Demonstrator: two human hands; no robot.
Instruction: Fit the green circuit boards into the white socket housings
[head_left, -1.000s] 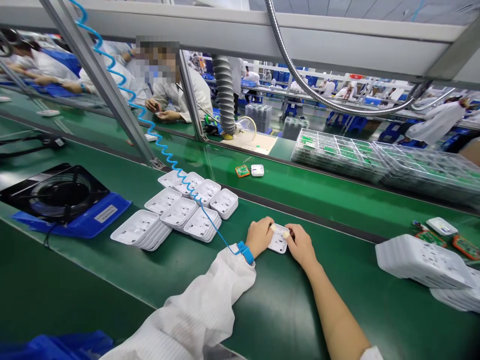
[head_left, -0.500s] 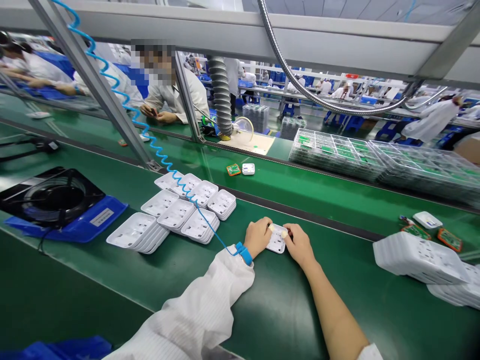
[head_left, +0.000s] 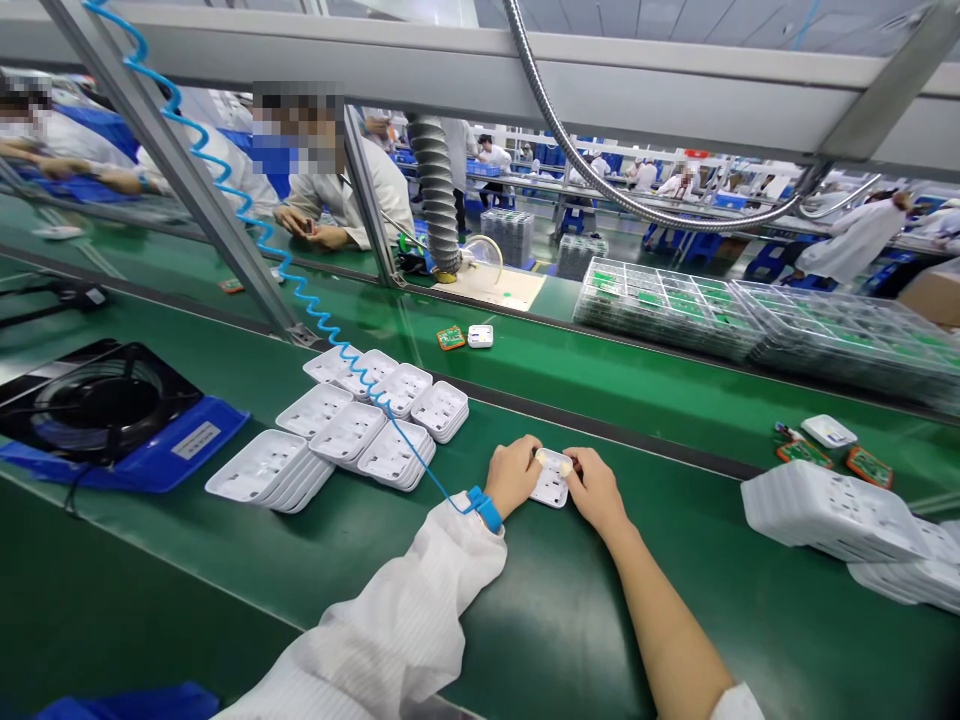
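Green worktop (head_left: 555,610) fills the near half of the head view, with a busy workroom beyond. On it, in front of the person, is a small white shell (head_left: 551,490); whether it lies flat or is slightly lifted, I cannot tell. Left hand (head_left: 512,476) and right hand (head_left: 596,490) grip it from opposite sides, fingers curled, thumbs over its face. Uneven thumb pressure could tip it or make it slip.

Blue cord (head_left: 322,318) runs from the left wrist's strap (head_left: 485,508) across the left stacks (head_left: 349,432); whether it touches them is unclear. A sharp pull of that arm might drag the top shells off. The right stack (head_left: 832,510) leans, so a knock from the right elbow could send it sliding, perhaps toward the boards (head_left: 870,466) just behind. The fan (head_left: 112,395) sits well apart from the hands, a lesser worry.
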